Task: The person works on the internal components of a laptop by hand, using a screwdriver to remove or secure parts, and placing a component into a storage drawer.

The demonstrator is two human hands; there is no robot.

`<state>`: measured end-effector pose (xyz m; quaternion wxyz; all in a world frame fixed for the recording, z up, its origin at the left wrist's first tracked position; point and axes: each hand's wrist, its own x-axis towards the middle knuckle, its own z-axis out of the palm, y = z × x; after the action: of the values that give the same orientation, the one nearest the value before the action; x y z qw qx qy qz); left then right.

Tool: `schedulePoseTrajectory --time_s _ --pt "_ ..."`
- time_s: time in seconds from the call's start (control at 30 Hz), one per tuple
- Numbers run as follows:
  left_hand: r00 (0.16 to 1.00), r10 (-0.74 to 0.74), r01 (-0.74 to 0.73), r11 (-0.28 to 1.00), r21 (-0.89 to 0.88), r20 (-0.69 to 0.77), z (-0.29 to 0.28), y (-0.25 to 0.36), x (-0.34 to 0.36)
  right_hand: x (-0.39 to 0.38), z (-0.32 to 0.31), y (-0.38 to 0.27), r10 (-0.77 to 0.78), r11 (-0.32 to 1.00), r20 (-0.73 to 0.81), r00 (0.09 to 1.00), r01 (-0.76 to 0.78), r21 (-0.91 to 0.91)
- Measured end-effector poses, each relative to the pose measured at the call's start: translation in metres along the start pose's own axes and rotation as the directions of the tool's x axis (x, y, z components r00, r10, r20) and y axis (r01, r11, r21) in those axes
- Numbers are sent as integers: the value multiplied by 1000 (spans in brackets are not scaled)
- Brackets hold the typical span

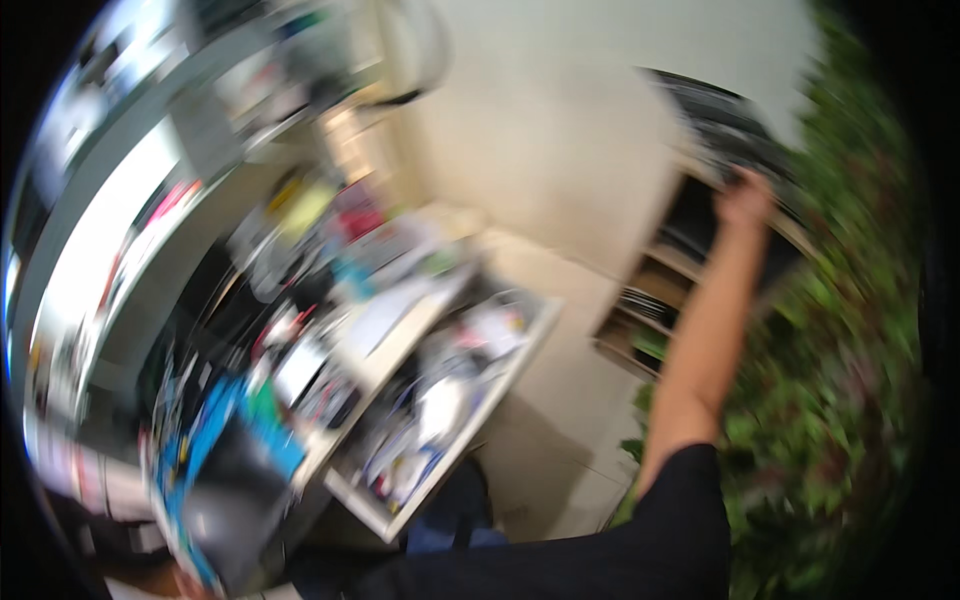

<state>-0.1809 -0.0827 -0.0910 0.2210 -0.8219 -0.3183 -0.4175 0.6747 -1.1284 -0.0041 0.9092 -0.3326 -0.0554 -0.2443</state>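
Note:
My right arm stretches out to the far right. The right hand (748,200) has its fingers curled at the edge of a dark, flat, striped-looking thing (725,120) on top of a low brown shelf unit (672,262). Blur hides exactly what is between those fingers. In the lower left corner only a little of my left hand (190,583) shows, by the lower end of a grey, shiny thing with a blue edge (228,510). Its fingers are smeared, so their grip is unclear.
A pulled-out drawer (543,330) full of mixed small items juts from a cluttered desk (375,375) on the left. Lit shelves (135,215) curve behind it. Dense green leaves (830,430) run down the right side. Pale floor tiles (560,410) lie between.

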Motion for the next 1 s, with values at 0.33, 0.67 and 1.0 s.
schedulePoseTrajectory --time_s 0.33,0.67,1.0 --pt "782 -582 587 572 -573 221 4 66 8 -116 -44 -92 139 939 667 732 -311 144" --pt "659 -632 607 127 -785 408 -16 54 -7 -376 137 23 334 928 518 787 -372 -33" --pt "720 100 690 -208 -693 687 -108 148 89 -660 344 131 561 690 695 450 -718 -92"
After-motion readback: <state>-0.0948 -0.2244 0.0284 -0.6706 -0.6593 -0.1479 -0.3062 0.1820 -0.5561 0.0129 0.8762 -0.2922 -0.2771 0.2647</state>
